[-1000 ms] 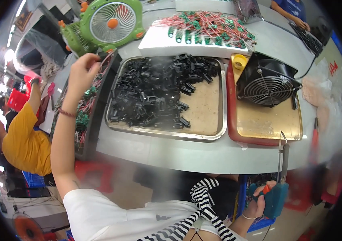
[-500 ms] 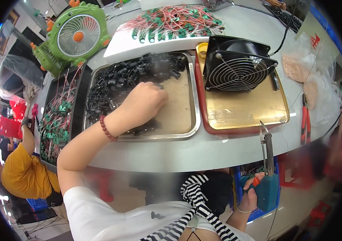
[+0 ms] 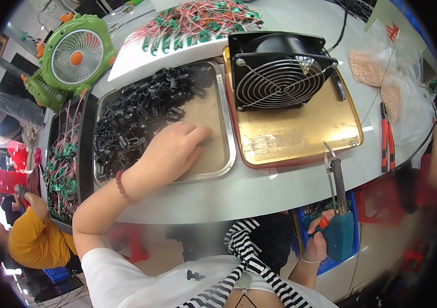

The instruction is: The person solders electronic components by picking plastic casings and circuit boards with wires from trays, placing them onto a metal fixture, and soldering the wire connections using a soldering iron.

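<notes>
My left hand (image 3: 173, 150), with a dark red bead bracelet at its wrist, is bent low over the bare right part of a metal tray (image 3: 227, 134). Its fingers are curled together; a dark bit shows between thumb and forefinger, too small to name. Heaped beside it in the tray are small black plastic parts (image 3: 126, 120). In my right hand (image 3: 317, 245), closed round the handle, is a teal soldering gun (image 3: 340, 236) with an orange trigger. Its metal tip points up, just short of a gold-coloured tin lid (image 3: 290, 136).
A black cooling fan (image 3: 280, 77) stands on the lid. Green circuit boards with red and white wires (image 3: 198, 23) lie on white foam behind. A green desk fan (image 3: 77, 56), red-handled pliers (image 3: 386, 136) and bags of pinkish pellets (image 3: 366, 68) stand around. A co-worker in yellow (image 3: 36, 238) sits left.
My left hand has come nearer to me within the tray, away from the black parts at the back. My right hand keeps its hold on the soldering gun. The whole view has shifted slightly.
</notes>
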### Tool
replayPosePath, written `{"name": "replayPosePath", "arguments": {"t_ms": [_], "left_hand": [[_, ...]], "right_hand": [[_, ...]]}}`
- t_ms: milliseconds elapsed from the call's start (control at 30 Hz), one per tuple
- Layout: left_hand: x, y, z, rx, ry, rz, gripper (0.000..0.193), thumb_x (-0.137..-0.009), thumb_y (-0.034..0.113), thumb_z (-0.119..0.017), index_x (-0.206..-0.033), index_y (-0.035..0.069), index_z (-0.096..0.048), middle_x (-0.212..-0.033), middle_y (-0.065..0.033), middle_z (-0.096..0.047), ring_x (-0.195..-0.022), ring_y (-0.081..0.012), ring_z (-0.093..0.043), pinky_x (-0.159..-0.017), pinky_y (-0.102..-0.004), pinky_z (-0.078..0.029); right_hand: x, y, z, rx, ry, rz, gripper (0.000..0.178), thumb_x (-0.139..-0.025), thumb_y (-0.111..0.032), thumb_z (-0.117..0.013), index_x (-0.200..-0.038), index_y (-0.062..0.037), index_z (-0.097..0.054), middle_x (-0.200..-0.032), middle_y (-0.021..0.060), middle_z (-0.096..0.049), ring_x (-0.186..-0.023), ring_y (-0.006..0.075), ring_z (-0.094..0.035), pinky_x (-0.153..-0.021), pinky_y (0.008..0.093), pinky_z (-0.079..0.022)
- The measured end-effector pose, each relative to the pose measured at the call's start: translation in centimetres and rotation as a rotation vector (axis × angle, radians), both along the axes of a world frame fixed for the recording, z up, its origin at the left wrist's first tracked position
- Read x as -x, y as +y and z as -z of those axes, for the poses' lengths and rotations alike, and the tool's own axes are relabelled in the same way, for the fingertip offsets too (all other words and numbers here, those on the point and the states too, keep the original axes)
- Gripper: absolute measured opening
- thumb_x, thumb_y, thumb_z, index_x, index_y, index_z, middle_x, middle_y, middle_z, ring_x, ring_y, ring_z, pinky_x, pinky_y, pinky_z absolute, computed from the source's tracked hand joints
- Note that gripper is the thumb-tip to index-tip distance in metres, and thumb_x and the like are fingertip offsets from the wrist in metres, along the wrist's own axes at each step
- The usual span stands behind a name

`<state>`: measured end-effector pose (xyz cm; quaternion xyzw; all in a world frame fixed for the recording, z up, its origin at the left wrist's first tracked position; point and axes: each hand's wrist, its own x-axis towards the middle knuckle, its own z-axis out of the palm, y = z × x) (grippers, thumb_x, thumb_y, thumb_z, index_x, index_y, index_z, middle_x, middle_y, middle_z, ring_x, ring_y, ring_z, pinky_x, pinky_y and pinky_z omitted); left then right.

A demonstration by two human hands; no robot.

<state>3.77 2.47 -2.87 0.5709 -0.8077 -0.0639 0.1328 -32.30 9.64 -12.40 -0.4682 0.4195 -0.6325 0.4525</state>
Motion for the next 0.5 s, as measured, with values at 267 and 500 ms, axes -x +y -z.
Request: {"name": "replayPosePath", "arguments": {"t_ms": [267, 500], "left_hand": [[1.9, -1.3, -2.0, 0.273, 0.339, -0.008, 0.021, -0.075, 0.005, -0.074, -0.095, 0.004, -0.07, -0.086, -0.0099, -0.068, -0.077, -0.025, -0.064, -0.068, -0.035, -0.052], [5.6, -1.9, -2.0, 0.277, 0.232, 0.21, 0.023, -0.071, -0.001, -0.075, -0.094, 0.003, -0.073, -0.092, -0.0062, -0.069, -0.075, -0.0224, -0.062, -0.066, -0.0322, -0.051]], "right_hand": [[-0.1, -0.4, -0.5, 0.092, 0.012, -0.01, 0.05, -0.074, -0.021, -0.069, -0.115, 0.0042, -0.053, -0.109, 0.0171, -0.05, -0.059, 0.0189, -0.054, -0.054, 0.0262, -0.04], [-0.4, -0.8, -0.5, 0.103, -0.033, 0.012, 0.05, -0.074, -0.02, -0.07, -0.114, 0.0045, -0.053, -0.109, 0.0176, -0.05, -0.058, 0.02, -0.054, -0.054, 0.0266, -0.041]]}}
